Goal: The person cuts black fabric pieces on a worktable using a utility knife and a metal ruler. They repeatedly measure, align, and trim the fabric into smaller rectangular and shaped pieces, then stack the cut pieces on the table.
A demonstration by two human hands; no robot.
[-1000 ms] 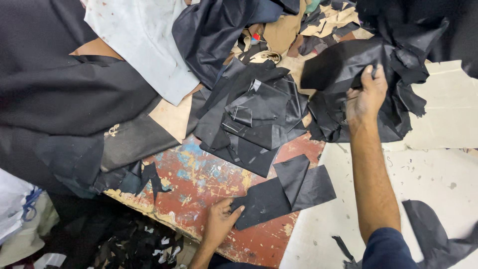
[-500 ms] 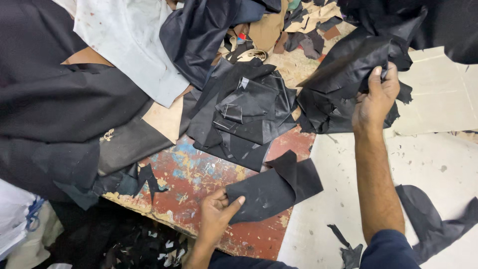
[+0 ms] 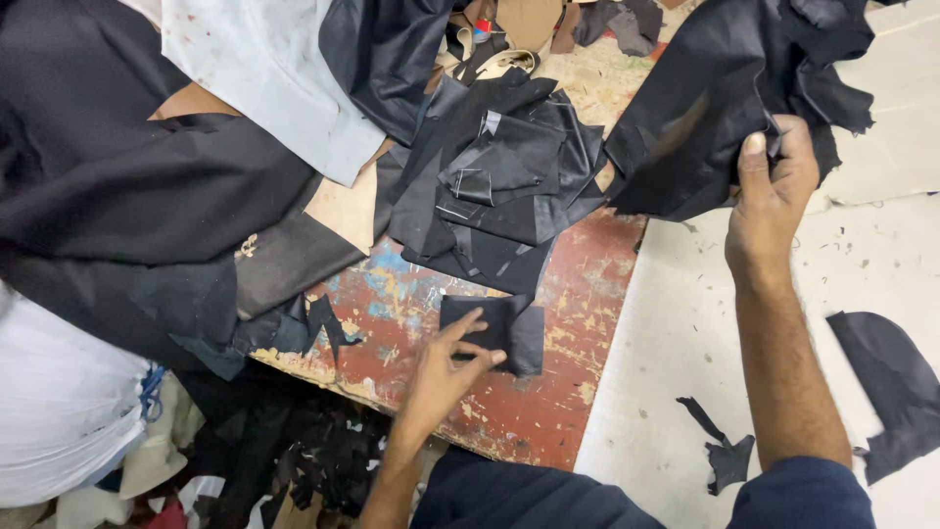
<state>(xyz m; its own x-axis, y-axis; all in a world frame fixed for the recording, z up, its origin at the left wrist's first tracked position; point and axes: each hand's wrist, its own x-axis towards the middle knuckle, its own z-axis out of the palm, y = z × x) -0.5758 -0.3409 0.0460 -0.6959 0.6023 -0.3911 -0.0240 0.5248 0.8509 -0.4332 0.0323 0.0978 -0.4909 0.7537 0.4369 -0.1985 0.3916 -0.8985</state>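
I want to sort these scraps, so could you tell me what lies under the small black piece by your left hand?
The small black piece lies on the red worn tabletop, with the left hand pressing its near edge. Whether anything sits beneath it cannot be seen.

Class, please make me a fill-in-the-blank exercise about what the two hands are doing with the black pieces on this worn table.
1. The left hand presses a small folded black piece flat on the ____ tabletop.
2. The right hand grips a large crumpled piece whose colour is ____.
3. The heap of black cut pieces lies between the two hands, and ____ hand touches it.

Missing words: red; black; neither
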